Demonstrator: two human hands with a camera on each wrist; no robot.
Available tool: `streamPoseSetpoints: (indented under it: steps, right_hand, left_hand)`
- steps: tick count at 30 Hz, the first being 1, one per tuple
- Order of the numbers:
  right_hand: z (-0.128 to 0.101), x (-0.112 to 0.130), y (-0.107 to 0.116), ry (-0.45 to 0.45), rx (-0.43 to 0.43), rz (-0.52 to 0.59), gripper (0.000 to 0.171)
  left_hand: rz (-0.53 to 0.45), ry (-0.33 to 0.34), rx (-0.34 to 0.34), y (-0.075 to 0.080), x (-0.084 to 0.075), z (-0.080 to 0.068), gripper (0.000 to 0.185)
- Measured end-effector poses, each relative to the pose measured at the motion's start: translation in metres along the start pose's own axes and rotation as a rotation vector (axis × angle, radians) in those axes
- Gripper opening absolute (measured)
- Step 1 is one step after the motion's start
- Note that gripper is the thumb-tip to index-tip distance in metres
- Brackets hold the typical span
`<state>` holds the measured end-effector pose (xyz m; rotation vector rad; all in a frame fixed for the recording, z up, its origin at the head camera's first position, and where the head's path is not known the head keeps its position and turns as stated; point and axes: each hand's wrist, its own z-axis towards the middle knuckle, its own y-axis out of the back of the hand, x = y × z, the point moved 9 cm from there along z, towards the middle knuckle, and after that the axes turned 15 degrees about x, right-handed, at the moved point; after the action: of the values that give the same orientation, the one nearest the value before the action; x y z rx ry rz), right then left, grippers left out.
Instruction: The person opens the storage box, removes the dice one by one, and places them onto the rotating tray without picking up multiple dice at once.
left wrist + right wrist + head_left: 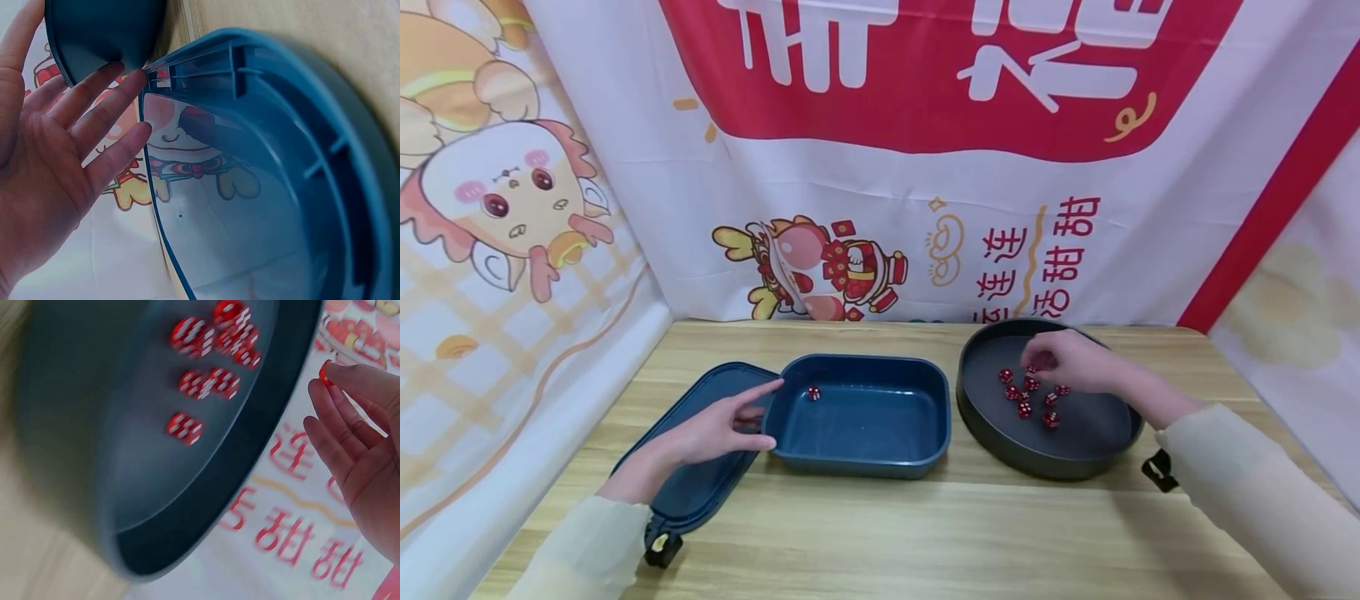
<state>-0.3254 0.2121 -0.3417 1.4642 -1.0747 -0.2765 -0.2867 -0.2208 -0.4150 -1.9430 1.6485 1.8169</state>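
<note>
1. On the counter [925, 533], pale wood-grain laminate, smooth; sits w/ printed fabric banners [925, 167] along back & both sides.
2. Near counter's middle: rectangular blue box [880, 454], rounded corners, matte plastic, deep w/ flat floor. One red die [813, 392] inside, by its back-left corner.
3. Left of box, toward counter's left edge: matching blue lid [700, 492], lying inside-up, shallow, w/ moulded ribs along rim (left wrist view [281, 75]); its right edge meets the box.
4. Left hand [722, 425]: fingers straight, spread a bit, resting over lid w/ fingertips against box's left wall; holds nothing. Left wrist view shows palm open, fingertips [134, 78] at the box rim.
5. Toward counter's back-right: round dark-grey tray [1000, 442], low upright wall, smooth matte floor. Cluster of small red dice [1026, 400] w/ white pips lies on tray floor, left of centre; some touching, a couple apart.
6. Right hand [1067, 360]: hovers over tray's back part, above the dice. Fingertips pinch one red die [324, 372] – right wrist view shows it between thumb & fingertip; other fingers loosely curved.
7. Both sleeves pale cream, soft fabric; black wrist straps [1159, 471] at cuffs.
</note>
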Motion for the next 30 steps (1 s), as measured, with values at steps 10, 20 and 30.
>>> streamPoseSetpoints:
  steps: [10, 20, 30]
  right_hand:
    - [-0.03, -0.047, -0.02, -0.093, 0.013, 0.026, 0.011]
    - [-0.03, -0.064, -0.045, -0.108, 0.034, 0.056, 0.01]
    - [-0.031, -0.059, -0.04, -0.104, 0.0, 0.026, 0.013]
  left_hand:
    - [-0.004, 0.002, 0.007, -0.002, 0.0, 0.001, 0.085]
    - [0.002, 0.003, 0.002, -0.002, 0.004, 0.001, 0.085]
    - [-0.004, 0.001, 0.005, -0.001, 0.001, 0.001, 0.084]
